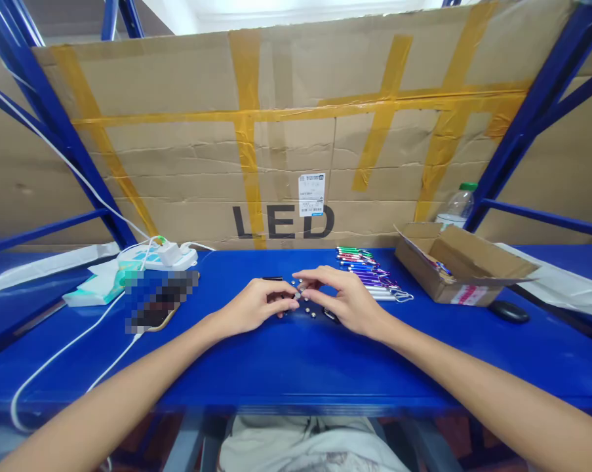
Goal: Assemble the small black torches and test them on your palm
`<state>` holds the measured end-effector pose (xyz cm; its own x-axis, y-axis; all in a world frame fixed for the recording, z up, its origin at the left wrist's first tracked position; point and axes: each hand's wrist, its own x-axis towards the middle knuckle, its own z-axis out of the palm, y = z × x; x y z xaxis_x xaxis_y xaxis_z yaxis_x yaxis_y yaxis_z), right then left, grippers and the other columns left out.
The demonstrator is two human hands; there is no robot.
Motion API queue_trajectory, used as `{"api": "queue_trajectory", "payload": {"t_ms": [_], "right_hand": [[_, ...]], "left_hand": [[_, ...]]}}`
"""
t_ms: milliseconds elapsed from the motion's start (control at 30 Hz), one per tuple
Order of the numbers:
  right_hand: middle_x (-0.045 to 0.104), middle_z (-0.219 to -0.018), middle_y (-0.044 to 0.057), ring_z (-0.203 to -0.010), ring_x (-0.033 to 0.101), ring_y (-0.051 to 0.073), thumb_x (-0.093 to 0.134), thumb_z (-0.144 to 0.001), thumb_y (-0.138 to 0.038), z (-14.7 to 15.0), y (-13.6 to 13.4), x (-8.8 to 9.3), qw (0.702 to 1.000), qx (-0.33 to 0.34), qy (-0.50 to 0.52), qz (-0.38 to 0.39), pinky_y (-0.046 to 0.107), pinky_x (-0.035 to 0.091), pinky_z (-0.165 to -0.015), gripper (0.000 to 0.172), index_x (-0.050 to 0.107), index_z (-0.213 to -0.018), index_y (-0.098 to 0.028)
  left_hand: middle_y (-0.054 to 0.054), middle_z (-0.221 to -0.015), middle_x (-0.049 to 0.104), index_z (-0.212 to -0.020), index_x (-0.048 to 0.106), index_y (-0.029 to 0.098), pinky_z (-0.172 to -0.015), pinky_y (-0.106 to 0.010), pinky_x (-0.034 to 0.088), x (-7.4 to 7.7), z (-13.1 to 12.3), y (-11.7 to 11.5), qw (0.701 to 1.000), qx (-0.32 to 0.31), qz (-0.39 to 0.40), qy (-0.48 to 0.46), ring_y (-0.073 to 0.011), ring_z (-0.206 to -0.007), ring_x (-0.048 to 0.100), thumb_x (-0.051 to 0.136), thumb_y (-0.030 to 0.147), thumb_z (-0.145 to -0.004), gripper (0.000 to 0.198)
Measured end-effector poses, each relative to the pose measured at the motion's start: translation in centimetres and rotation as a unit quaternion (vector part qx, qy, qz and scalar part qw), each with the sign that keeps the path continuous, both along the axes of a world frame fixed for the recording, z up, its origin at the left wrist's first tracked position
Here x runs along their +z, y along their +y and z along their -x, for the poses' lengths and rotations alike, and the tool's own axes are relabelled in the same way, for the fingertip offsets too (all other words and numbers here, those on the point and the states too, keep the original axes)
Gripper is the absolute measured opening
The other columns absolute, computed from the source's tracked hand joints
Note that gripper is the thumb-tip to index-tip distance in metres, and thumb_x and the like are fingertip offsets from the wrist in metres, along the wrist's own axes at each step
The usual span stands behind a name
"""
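Over the middle of the blue table, my left hand (251,305) and my right hand (342,298) meet at the fingertips, both pinched closed. Between them shows a small silvery piece (297,295), too small to name. Several small round metal pieces (313,315), similar to button cells, lie on the table just below and around the fingers. A black object (330,315) with a loop lies partly hidden under my right hand. Behind my left hand a slim black item (273,278) is partly visible.
A row of coloured metal tubes with clips (369,272) lies right of my hands. Beyond it stand an open cardboard box (465,262), a black mouse (509,311) and a bottle (457,206). At left are a phone (165,321), a power strip (148,257) and white cables.
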<state>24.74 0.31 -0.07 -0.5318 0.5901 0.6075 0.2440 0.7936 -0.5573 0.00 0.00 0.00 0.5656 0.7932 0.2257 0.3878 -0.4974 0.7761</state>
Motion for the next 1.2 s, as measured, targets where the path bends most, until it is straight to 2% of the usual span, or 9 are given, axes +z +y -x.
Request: {"api": "queue_trajectory", "payload": {"t_ms": [67, 167, 267, 400, 533, 667, 833, 1000, 1200], "right_hand": [[0.079, -0.11, 0.006, -0.102, 0.071, 0.023, 0.064, -0.107, -0.032, 0.0, 0.0, 0.1, 1.0, 0.004, -0.014, -0.019, 0.039, 0.054, -0.094, 0.019, 0.076, -0.121, -0.026], [0.078, -0.099, 0.005, -0.093, 0.07, 0.023, 0.067, -0.106, -0.038, 0.0, 0.0, 0.1, 1.0, -0.003, -0.012, -0.021, 0.038, 0.054, -0.088, 0.017, 0.078, -0.106, -0.025], [0.076, -0.093, 0.005, -0.089, 0.068, 0.023, 0.068, -0.105, -0.04, 0.0, -0.1, 0.1, 0.999, -0.022, -0.003, -0.032, 0.038, 0.053, -0.086, 0.018, 0.077, -0.101, -0.025], [0.077, -0.102, 0.006, -0.099, 0.069, 0.024, 0.065, -0.107, -0.034, 0.1, 0.0, 0.2, 0.999, -0.003, 0.008, -0.032, 0.04, 0.054, -0.092, 0.014, 0.077, -0.107, -0.026], [0.076, -0.105, 0.006, -0.099, 0.069, 0.022, 0.068, -0.104, -0.029, 0.1, 0.1, 0.1, 1.0, 0.007, 0.013, -0.005, 0.037, 0.054, -0.091, 0.012, 0.076, -0.112, -0.025], [0.073, -0.105, 0.005, -0.094, 0.068, 0.02, 0.067, -0.103, -0.027, 0.1, 0.1, 0.0, 1.0, 0.009, 0.004, 0.023, 0.035, 0.055, -0.088, 0.012, 0.074, -0.113, -0.024], [0.07, -0.102, 0.004, -0.086, 0.066, 0.018, 0.066, -0.103, -0.024, 0.1, -0.1, 0.1, 0.998, 0.024, -0.034, 0.038, 0.031, 0.053, -0.081, 0.009, 0.074, -0.108, -0.022], [0.07, -0.101, 0.004, -0.087, 0.066, 0.018, 0.069, -0.103, -0.03, 0.0, 0.1, 0.0, 0.996, 0.045, -0.051, 0.056, 0.031, 0.053, -0.081, 0.009, 0.073, -0.107, -0.022], [0.069, -0.096, 0.002, -0.082, 0.065, 0.016, 0.071, -0.103, -0.031, 0.1, 0.3, -0.3, 0.995, 0.05, -0.054, 0.065, 0.029, 0.05, -0.078, 0.01, 0.073, -0.105, -0.021]], "left_hand": [[-0.001, -0.079, 0.073, -0.097, 0.077, 0.018, -0.07, -0.026, 0.053, 0.1, -0.1, 0.0, 1.0, 0.001, -0.009, -0.001, -0.0158, -0.071, 0.068, 0.071, 0.044, -0.098, 0.027], [0.0, -0.077, 0.073, -0.096, 0.075, 0.018, -0.071, -0.027, 0.054, 0.2, -0.2, -0.1, 1.0, -0.003, -0.001, -0.006, -0.0163, -0.07, 0.069, 0.073, 0.045, -0.096, 0.027], [0.0, -0.075, 0.074, -0.098, 0.073, 0.019, -0.07, -0.027, 0.054, 0.1, -0.3, -0.2, 1.0, -0.011, 0.019, -0.021, -0.0168, -0.067, 0.07, 0.077, 0.045, -0.093, 0.027], [-0.001, -0.079, 0.073, -0.096, 0.072, 0.018, -0.072, -0.026, 0.054, -0.1, -0.4, -0.2, 0.999, -0.02, 0.023, -0.013, -0.0161, -0.069, 0.071, 0.07, 0.042, -0.099, 0.025], [-0.002, -0.086, 0.074, -0.098, 0.072, 0.018, -0.079, -0.027, 0.053, -0.4, -0.4, -0.2, 0.999, -0.027, 0.015, 0.013, -0.0166, -0.077, 0.072, 0.06, 0.039, -0.105, 0.026], [-0.003, -0.093, 0.077, -0.102, 0.072, 0.018, -0.082, -0.028, 0.052, -0.5, -0.3, -0.2, 0.998, -0.037, 0.005, 0.041, -0.0198, -0.087, 0.072, 0.062, 0.039, -0.105, 0.024], [-0.003, -0.094, 0.075, -0.103, 0.073, 0.017, -0.079, -0.028, 0.05, -0.8, -0.2, -0.2, 0.997, -0.054, -0.021, 0.054, -0.0191, -0.085, 0.069, 0.065, 0.04, -0.103, 0.024], [-0.006, -0.104, 0.075, -0.106, 0.075, 0.016, -0.086, -0.029, 0.049, -0.8, 0.0, 0.0, 0.992, -0.082, -0.055, 0.078, -0.0209, -0.095, 0.068, 0.068, 0.037, -0.103, 0.023], [-0.007, -0.105, 0.073, -0.108, 0.074, 0.017, -0.088, -0.03, 0.05, -0.9, 0.1, 0.2, 0.986, -0.093, -0.101, 0.096, -0.0213, -0.096, 0.068, 0.066, 0.038, -0.106, 0.023]]}}
